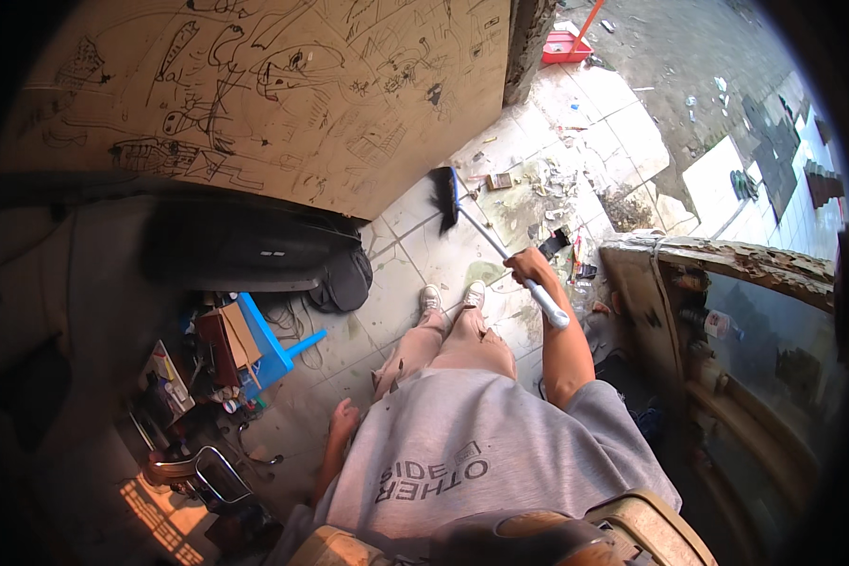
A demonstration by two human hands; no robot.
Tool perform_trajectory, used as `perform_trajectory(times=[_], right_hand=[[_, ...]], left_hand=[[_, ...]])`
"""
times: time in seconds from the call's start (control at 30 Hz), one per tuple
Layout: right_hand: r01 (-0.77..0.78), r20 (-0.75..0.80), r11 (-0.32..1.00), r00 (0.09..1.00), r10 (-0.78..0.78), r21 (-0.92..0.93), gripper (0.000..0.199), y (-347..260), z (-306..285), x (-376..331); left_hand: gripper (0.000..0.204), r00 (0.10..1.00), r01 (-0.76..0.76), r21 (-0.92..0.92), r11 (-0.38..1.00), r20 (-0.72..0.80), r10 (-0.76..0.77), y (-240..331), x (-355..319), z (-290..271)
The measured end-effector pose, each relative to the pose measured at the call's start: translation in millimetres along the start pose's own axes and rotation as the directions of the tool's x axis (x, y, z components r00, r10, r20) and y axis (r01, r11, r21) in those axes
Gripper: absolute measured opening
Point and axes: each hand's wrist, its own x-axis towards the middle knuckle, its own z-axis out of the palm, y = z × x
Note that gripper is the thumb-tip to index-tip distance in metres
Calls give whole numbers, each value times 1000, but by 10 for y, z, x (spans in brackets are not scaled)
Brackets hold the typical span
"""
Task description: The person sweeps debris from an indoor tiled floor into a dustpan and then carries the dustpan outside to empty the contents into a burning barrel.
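Note:
My right hand (528, 265) is closed around the pale grey handle of a broom (484, 232), with the rounded handle end behind my wrist, over the forearm. The broom's dark bristles (443, 202), edged in blue, rest on the tiled floor ahead of my feet. Beside the bristles, to the right, lie a small brown box (499, 181) and scattered scraps of litter (558, 179). A black object (557, 242) lies just past my right hand; its kind is unclear. My left hand (345, 415) hangs at my side holding nothing, its fingers loosely apart.
A large board covered in drawings (302, 104) stands ahead on the left, above a black bag-like object (340, 280). Blue plastic furniture (272, 345) and clutter sit at left. A worn wooden frame (726, 259) borders the right. A red dustpan (564, 47) stands outside.

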Motion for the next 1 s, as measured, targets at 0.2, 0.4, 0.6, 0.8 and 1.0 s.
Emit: perform_trajectory(times=[0.2,0.4,0.6,0.8,1.0], right_hand=[[49,-157,991,987,-29,125,30,84,-415,330],[190,-174,973,962,-211,-128,34,311,-551,-327],[92,44,993,995,-89,-78,25,627,-288,-1230],[39,-306,925,938,-164,-377,23,987,-372,-829],[55,-513,998,856,-66,-36,21,652,-213,-1195]], left_hand=[[58,982,-187,62,980,-14,188,-1158,617,98],[56,933,-356,130,925,-13,360,-737,687,88],[56,886,-464,163,871,104,452,-143,1228,-87],[57,934,-339,204,918,194,302,1202,1379,-248],[51,718,-692,522,499,421,555,1987,2074,-627]])
